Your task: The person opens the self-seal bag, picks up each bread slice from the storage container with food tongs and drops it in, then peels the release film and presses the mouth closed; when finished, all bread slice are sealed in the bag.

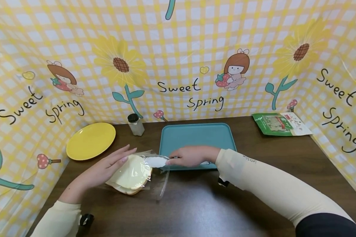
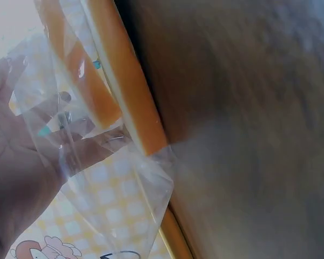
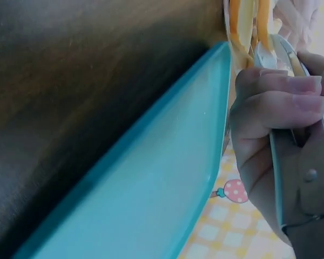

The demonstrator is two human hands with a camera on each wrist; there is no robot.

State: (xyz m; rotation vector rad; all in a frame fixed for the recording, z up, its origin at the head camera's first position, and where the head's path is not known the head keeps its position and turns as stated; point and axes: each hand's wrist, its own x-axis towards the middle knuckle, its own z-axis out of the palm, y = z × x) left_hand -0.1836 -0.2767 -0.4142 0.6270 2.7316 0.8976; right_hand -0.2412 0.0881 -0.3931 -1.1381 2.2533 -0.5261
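Observation:
Two slices of bread (image 1: 133, 174), with browned crusts that show in the left wrist view, lie in a clear plastic bag (image 1: 163, 184) on the table. My left hand (image 1: 102, 169) rests along the left side of the bag with its fingers straight, and in the left wrist view clear film covers part of the hand. My right hand (image 1: 188, 156) curls round metal tongs (image 3: 305, 172) with a rivet on the handle. The pale end of the tongs (image 1: 155, 161) reaches left to the bag's mouth, right beside the bread.
A blue tray (image 1: 197, 136) lies behind and partly under my right hand. At the back stand a yellow plate (image 1: 90, 141) and a shaker jar (image 1: 135, 125) with a black lid. A green and white packet (image 1: 280, 124) lies at the back right, near the checked cloth wall.

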